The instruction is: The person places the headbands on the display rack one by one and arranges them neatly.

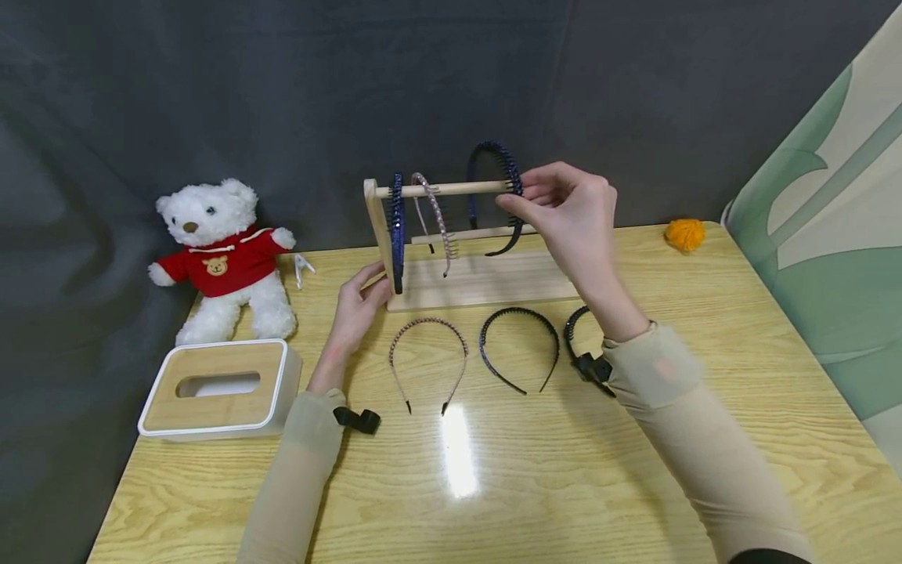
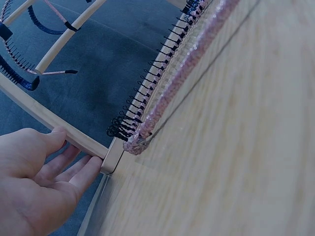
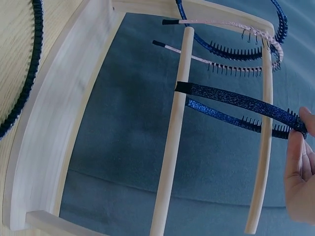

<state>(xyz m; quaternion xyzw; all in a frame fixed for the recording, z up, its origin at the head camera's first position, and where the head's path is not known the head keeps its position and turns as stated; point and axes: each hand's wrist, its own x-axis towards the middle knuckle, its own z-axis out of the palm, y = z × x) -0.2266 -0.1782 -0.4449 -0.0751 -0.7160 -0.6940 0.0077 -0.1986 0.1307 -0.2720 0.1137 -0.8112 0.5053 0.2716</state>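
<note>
A wooden rack [image 1: 486, 282] with two rods stands on the table. My left hand [image 1: 358, 305] grips the lower part of its left upright, thumb on one side and fingers on the other in the left wrist view. With thumb and fingers, my right hand [image 1: 578, 211] pinches a dark blue toothed headband [image 1: 517, 184] at the upper rod's right end. In the right wrist view, that headband loops over the upper rod [image 3: 266, 132]. Farther left hang a pink headband [image 1: 438, 211] and another blue headband [image 1: 398, 235].
In front of the rack lie a pink headband [image 1: 428, 319], a dark headband [image 1: 521, 310] and another dark headband [image 1: 569, 333] partly hidden by my right arm. At left are a teddy bear [image 1: 225, 266], a white clip [image 1: 303, 266] and a tissue box [image 1: 225, 392]. An orange pompom [image 1: 685, 233] sits at right.
</note>
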